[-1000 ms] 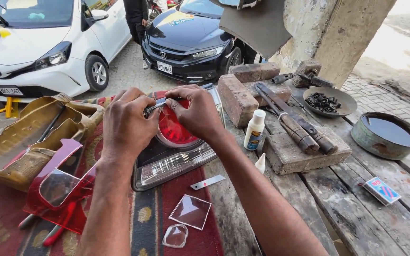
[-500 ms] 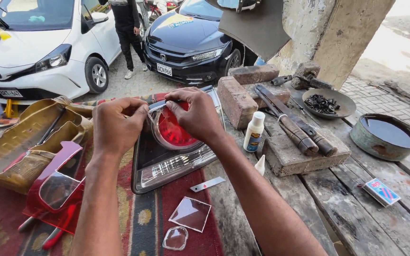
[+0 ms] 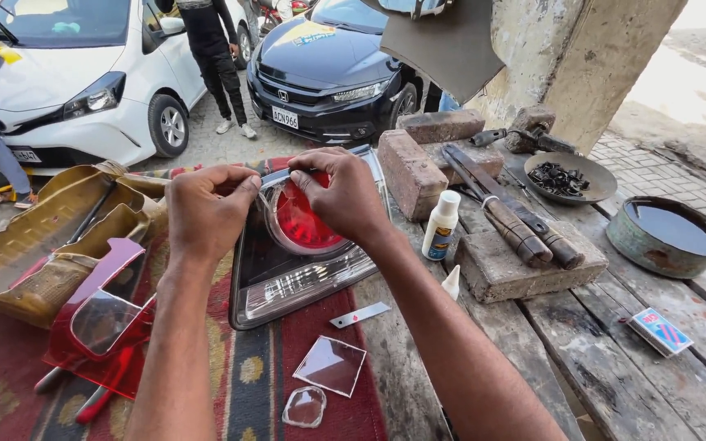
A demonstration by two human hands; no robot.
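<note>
A car tail light (image 3: 288, 278) with a round red lens and a clear lower part lies on a patterned red cloth (image 3: 239, 392) over a wooden table. My left hand (image 3: 206, 212) grips the lamp's upper left edge, thumb and fingers pinched. My right hand (image 3: 345, 196) presses a small clear strip against the top of the red lens (image 3: 300, 224). Loose clear plastic shards (image 3: 330, 365) and a narrow blade-like strip (image 3: 359, 314) lie just in front of the lamp.
A red lens piece (image 3: 96, 322) and a gold-coloured tray (image 3: 34, 245) sit at left. Bricks (image 3: 410, 171), a small white bottle (image 3: 440, 226), rolled tools, a dish of black bits (image 3: 569, 178) and a bowl of dark liquid (image 3: 668, 235) stand at right. Cars and people are beyond.
Both hands have stayed on the top of the lamp with slight finger shifts. A person behind the table has walked between the two cars.
</note>
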